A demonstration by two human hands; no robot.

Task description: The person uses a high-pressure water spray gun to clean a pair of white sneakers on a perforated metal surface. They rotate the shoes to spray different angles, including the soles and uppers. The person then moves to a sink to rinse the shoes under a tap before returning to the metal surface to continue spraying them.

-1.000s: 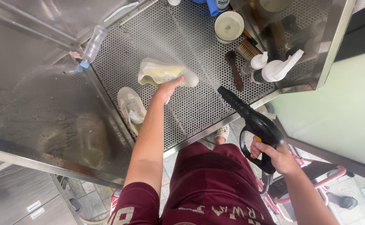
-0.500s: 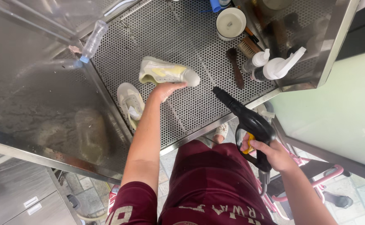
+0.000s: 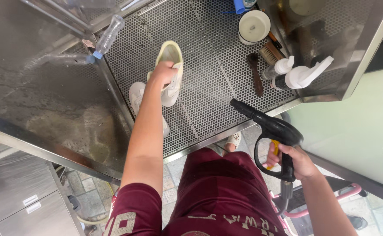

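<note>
My left hand (image 3: pixel 164 72) grips a white sneaker with a pale yellow sole (image 3: pixel 170 54), holding it toe away from me over the perforated metal wash tray (image 3: pixel 209 83). A second white sneaker (image 3: pixel 136 95) lies on the tray just left of my forearm, partly hidden by it. My right hand (image 3: pixel 297 161) is closed around the handle of a black pressure spray gun (image 3: pixel 270 127) with a yellow trigger. Its nozzle points up and left toward the tray's front edge. No water is coming from it.
At the tray's back right stand a white tub (image 3: pixel 254 25), two brushes (image 3: pixel 257 76), and white spray bottles (image 3: pixel 303 75). A clear plastic bottle (image 3: pixel 107 37) lies at the tray's left rim. Steel splash walls rise left and right. A pink-framed stool (image 3: pixel 340 196) is by my right leg.
My left hand took hold of the sneaker and turned it from lying sideways to pointing away from me. The spray seen a second ago has stopped. The spray gun shifted slightly right.
</note>
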